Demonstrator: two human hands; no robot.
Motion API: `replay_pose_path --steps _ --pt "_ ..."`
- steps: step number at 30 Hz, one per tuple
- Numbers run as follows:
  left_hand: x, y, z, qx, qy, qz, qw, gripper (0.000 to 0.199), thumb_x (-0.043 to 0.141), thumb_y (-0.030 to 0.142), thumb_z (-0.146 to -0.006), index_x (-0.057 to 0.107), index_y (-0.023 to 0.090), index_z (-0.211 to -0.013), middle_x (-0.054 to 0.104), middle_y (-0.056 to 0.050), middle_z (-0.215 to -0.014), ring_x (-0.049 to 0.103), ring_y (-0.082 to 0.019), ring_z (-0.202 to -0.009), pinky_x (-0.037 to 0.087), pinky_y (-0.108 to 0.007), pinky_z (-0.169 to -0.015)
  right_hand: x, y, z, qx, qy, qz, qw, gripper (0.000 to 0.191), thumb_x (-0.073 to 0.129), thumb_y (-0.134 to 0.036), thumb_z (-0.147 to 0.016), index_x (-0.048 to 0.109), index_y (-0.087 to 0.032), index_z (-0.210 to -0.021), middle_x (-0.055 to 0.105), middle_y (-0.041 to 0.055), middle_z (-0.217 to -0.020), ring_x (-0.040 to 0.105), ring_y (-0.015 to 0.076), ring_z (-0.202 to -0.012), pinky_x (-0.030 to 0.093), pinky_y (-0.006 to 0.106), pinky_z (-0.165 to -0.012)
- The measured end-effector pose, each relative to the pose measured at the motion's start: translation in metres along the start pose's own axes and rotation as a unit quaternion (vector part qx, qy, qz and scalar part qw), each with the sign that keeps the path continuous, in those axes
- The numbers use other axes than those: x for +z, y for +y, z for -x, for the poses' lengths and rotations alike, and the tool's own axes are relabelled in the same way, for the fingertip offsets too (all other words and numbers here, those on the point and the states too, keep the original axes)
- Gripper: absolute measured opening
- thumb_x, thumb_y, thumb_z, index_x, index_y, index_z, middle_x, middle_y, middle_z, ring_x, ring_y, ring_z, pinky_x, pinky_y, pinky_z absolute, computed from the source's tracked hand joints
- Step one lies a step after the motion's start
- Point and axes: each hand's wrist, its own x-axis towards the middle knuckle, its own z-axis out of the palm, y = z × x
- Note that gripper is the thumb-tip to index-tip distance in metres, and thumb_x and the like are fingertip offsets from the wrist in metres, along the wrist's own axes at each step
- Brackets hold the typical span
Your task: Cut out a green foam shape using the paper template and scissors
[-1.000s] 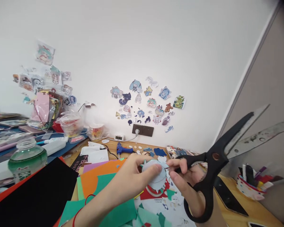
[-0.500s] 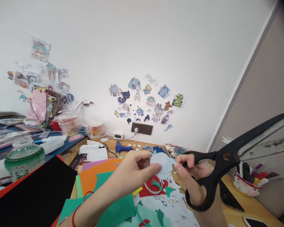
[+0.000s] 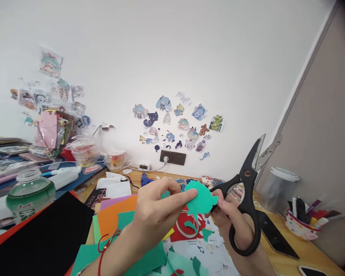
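The left hand (image 3: 156, 209) pinches the cutout (image 3: 200, 197), now flipped green side up; the right hand (image 3: 232, 214) grips scissors (image 3: 247, 199), blades swung upright, nearly closed.

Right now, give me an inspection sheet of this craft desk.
Surface: wooden desk, mostly covered.
Job's things: green paper cutout; black scissors, blades up, slightly parted.
Clutter: coloured paper sheets, paper scraps, green bottle, pen cup, phone.
Hands: left hand pinches the cutout; right hand grips the scissors and touches the cutout.
Cables: white cord plugged into the wall socket.
Surroundings: white wall with stickers.
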Motion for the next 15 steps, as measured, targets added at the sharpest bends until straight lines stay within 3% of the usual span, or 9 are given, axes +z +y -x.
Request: replay_pose_path --steps 3,6,9,11,15 --pt "0.005 -0.001 -0.001 -0.025 -0.012 0.023 0.999 0.027 0.053 0.012 -0.074 0.070 0.030 -0.085 0.055 -0.001 -0.066 0.050 -0.010 -0.059 0.038 -0.022 -0.052 -0.001 -0.002 -0.004 0.003 -0.007 0.003 1.000 0.028 0.068 -0.033 -0.064 0.043 -0.022 -0.067 0.057 0.0004 -0.078 0.054 0.0180 -0.076 0.046 0.028 -0.062" --pt "0.015 -0.003 -0.001 -0.109 -0.052 0.080 0.989 0.020 0.055 0.014 -0.075 0.071 0.023 -0.084 0.060 -0.003 -0.070 0.054 -0.012 -0.063 0.043 -0.021 -0.056 -0.004 0.002 -0.011 -0.028 0.014 0.063 0.998 0.037 0.073 -0.031 -0.059 0.037 -0.022 -0.065 0.061 0.0028 -0.088 0.054 0.0182 -0.077 0.045 0.030 -0.068" --pt "0.027 -0.013 0.001 -0.208 -0.113 0.132 0.963 0.014 0.058 0.024 -0.077 0.070 0.017 -0.079 0.065 -0.004 -0.068 0.059 -0.014 -0.063 0.046 -0.021 -0.056 -0.012 0.014 -0.019 -0.037 0.018 0.104 0.994 0.030 0.069 -0.031 -0.066 0.041 -0.022 -0.070 0.058 -0.0006 -0.083 0.051 0.0135 -0.073 0.042 0.026 -0.069" --pt "0.035 -0.023 0.003 -0.258 -0.156 0.162 0.939 0.022 0.054 0.029 -0.080 0.067 0.012 -0.073 0.066 -0.006 -0.066 0.060 -0.015 -0.061 0.048 -0.022 -0.054 -0.019 0.024 -0.026 -0.027 0.023 0.115 0.993 0.027 0.069 -0.031 -0.067 0.044 -0.021 -0.074 0.052 -0.0033 -0.077 0.049 0.0114 -0.071 0.040 0.023 -0.067" --pt "0.040 -0.026 0.002 -0.313 -0.205 0.194 0.907 0.026 0.046 0.028 -0.083 0.061 0.008 -0.089 0.067 -0.010 -0.074 0.062 -0.016 -0.063 0.051 -0.026 -0.059 -0.040 0.041 -0.045 -0.004 0.073 0.141 0.987 0.027 0.070 -0.030 -0.066 0.046 -0.020 -0.072 0.048 -0.0057 -0.069 0.047 0.0094 -0.065 0.037 0.022 -0.062"
